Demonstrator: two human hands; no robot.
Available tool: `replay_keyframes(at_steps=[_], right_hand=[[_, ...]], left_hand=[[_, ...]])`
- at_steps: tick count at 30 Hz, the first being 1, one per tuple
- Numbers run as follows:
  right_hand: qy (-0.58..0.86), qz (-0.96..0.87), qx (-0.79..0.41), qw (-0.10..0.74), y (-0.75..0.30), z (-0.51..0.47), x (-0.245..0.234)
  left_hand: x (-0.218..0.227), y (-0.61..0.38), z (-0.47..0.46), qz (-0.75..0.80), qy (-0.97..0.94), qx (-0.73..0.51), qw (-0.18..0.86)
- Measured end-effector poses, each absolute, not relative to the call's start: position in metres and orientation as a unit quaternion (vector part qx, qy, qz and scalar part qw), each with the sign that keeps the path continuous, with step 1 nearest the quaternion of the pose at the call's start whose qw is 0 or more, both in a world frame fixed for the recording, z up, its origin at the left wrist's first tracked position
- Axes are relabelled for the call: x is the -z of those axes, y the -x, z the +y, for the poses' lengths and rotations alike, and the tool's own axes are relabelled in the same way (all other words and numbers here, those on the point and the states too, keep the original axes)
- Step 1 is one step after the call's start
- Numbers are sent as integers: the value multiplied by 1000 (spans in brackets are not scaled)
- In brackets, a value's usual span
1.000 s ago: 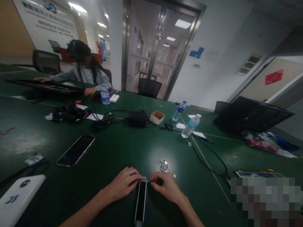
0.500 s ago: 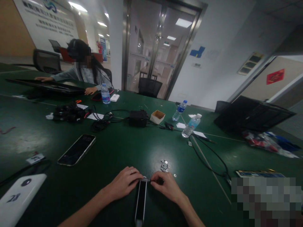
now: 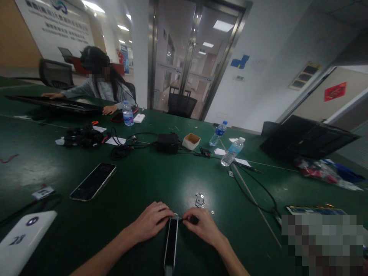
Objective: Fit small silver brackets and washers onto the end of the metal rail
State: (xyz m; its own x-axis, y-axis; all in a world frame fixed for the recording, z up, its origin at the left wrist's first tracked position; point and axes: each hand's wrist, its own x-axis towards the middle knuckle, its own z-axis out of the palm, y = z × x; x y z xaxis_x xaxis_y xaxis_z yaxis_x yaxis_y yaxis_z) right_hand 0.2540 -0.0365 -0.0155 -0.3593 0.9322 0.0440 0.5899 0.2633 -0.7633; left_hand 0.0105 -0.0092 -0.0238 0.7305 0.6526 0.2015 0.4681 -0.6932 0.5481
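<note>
A slim black bar-shaped device with silver edges [image 3: 171, 245] lies lengthwise on the green table in front of me. My left hand [image 3: 152, 222] is closed at its far end, fingertips pressed against the left corner. Across from it, my right hand [image 3: 202, 226] is in a pinch at the right corner; whatever sits between its fingertips is too small to make out. A small light metal piece [image 3: 176, 217] shows at the device's end between the hands. Just beyond my right hand lie a small metal plate [image 3: 199, 200] and several tiny screws and washers [image 3: 212, 212].
A phone [image 3: 93, 182] lies to the left, with a white device marked 28 [image 3: 25, 241] nearer me. Farther back are a black box with cables [image 3: 168, 143], a small paper box [image 3: 191, 141] and water bottles [image 3: 232, 151]. A person [image 3: 100, 84] sits across the table.
</note>
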Motion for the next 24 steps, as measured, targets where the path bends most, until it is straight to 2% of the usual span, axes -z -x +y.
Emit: replay_keyframes(at_steps=[14, 24], right_hand=[[518, -745, -328, 264, -243, -40, 20], [518, -776, -274, 232, -245, -39, 14]], left_hand=[[24, -11, -9, 307, -902, -195, 232], [24, -10, -9, 305, -899, -202, 242]])
